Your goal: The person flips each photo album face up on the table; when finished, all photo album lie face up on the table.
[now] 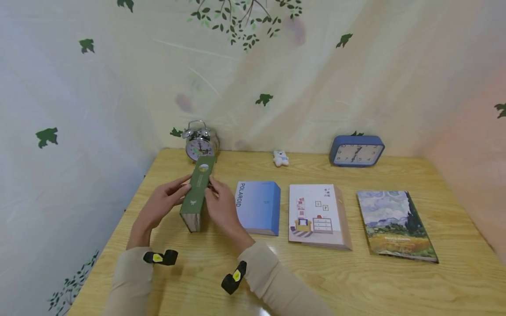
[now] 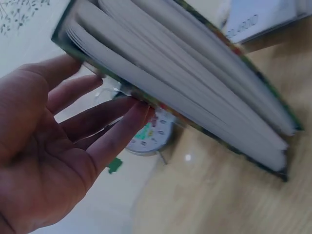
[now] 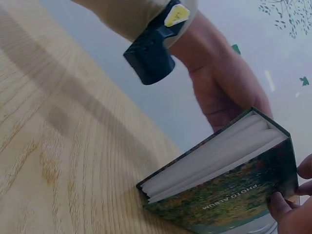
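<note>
A thick green photo album (image 1: 199, 188) stands on its page edges with its spine up, at the left of the table. My left hand (image 1: 160, 202) holds it from the left, fingertips against the cover; the left wrist view shows the palm of that hand (image 2: 53, 151) beside the white pages (image 2: 180, 68). From the other side my right hand (image 1: 224, 208) grips it near the spine. In the right wrist view, the thumb of that hand (image 3: 292, 212) lies on the patterned cover (image 3: 234, 192) lettered "PHOTO ALBUM". The album's far end is close to a silver alarm clock (image 1: 200, 142).
Right of the album lie a blue Polaroid book (image 1: 257, 208), a white illustrated book (image 1: 316, 215) and a landscape-painting book (image 1: 395, 224). Along the back of the wooden table (image 1: 367, 289) are a small white bear figure (image 1: 280, 158) and a blue clock (image 1: 357, 151), before a leaf-printed curtain (image 1: 245, 79).
</note>
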`<state>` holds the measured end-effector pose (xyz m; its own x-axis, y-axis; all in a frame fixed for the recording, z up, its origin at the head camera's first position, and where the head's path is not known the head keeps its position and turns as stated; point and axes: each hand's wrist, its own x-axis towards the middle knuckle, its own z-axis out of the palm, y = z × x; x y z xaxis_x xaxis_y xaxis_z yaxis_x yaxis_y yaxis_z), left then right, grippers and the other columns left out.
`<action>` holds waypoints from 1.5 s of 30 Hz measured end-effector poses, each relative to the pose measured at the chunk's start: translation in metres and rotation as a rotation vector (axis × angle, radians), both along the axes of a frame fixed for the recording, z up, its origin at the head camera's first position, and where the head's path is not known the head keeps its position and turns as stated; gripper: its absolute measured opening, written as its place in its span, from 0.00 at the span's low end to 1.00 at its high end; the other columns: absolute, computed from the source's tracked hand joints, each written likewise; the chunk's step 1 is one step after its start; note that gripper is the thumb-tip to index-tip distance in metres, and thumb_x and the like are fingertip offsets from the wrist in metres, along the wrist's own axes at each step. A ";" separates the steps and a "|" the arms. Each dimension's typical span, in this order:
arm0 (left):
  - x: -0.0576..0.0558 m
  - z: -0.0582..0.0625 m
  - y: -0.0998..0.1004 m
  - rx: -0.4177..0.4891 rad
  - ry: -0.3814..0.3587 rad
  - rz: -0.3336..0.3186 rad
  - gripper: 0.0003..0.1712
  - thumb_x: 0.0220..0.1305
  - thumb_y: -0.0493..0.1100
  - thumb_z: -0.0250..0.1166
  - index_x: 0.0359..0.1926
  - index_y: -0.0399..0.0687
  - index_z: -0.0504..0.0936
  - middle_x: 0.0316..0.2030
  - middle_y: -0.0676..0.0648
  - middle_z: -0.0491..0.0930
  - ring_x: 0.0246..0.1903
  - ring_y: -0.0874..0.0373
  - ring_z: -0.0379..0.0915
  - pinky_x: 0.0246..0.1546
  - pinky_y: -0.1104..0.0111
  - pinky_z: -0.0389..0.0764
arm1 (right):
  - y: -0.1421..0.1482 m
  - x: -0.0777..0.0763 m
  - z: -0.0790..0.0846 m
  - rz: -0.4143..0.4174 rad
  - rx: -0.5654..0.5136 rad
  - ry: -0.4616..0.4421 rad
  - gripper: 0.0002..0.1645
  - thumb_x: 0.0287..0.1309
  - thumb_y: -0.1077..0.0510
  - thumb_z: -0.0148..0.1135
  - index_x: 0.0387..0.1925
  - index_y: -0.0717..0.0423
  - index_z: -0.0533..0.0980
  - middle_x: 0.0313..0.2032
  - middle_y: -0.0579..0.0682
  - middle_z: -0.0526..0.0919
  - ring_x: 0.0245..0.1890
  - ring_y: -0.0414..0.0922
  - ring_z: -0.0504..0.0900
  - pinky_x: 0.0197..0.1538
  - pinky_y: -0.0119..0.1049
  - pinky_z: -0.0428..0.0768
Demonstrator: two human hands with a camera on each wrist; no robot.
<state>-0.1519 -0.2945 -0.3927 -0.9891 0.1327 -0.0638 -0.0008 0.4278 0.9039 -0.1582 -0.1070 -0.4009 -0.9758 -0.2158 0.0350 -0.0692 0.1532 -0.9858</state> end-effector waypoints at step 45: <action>0.013 -0.031 -0.059 -0.386 -0.190 0.201 0.38 0.75 0.58 0.40 0.74 0.39 0.49 0.70 0.27 0.51 0.67 0.29 0.49 0.62 0.40 0.60 | -0.042 0.017 -0.066 0.231 0.349 0.034 0.36 0.68 0.49 0.53 0.72 0.53 0.56 0.75 0.61 0.41 0.74 0.55 0.50 0.69 0.46 0.63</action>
<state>-0.1392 -0.3538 -0.4239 -0.9589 -0.1289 -0.2529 -0.2677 0.7070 0.6546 -0.1415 -0.1494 -0.4666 -0.9000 -0.4333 -0.0477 -0.1723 0.4540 -0.8742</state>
